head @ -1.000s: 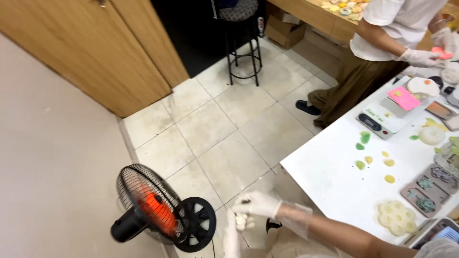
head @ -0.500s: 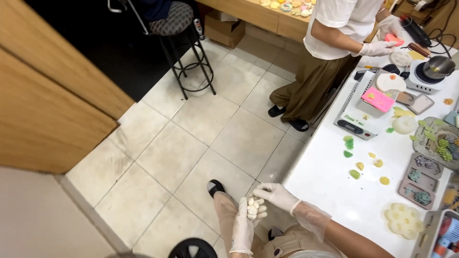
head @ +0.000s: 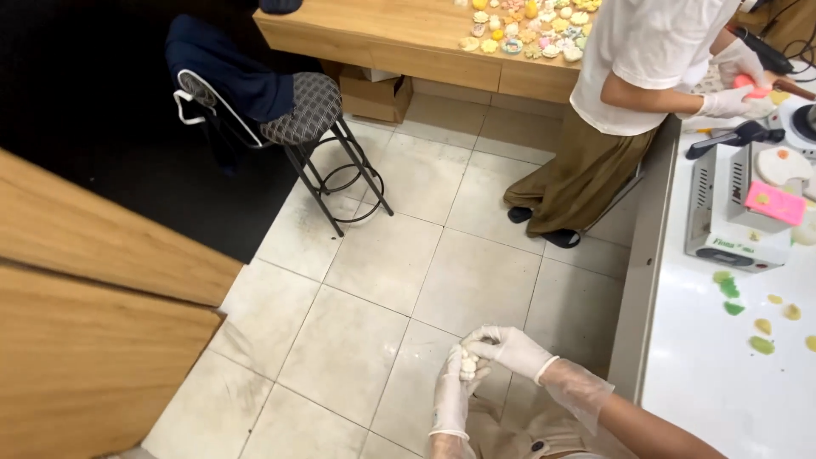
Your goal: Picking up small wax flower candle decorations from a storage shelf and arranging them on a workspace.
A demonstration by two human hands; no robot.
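Below, both gloved hands' fingers pinch a white lump (head: 467, 366) over tiled floor (head: 476, 280) beside a white table (head: 722, 374).

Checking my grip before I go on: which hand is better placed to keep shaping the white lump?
Probably the right hand: its fingers rest on top of the white lump and look free to pinch, while the left hand cradles it from below as the support.

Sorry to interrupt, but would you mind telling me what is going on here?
The person, wearing thin clear gloves, holds a small lump of white dough between the left hand and right hand, above the tiled floor beside a white worktable. A co-worker in a white shirt handles a pink piece at the table's far end.
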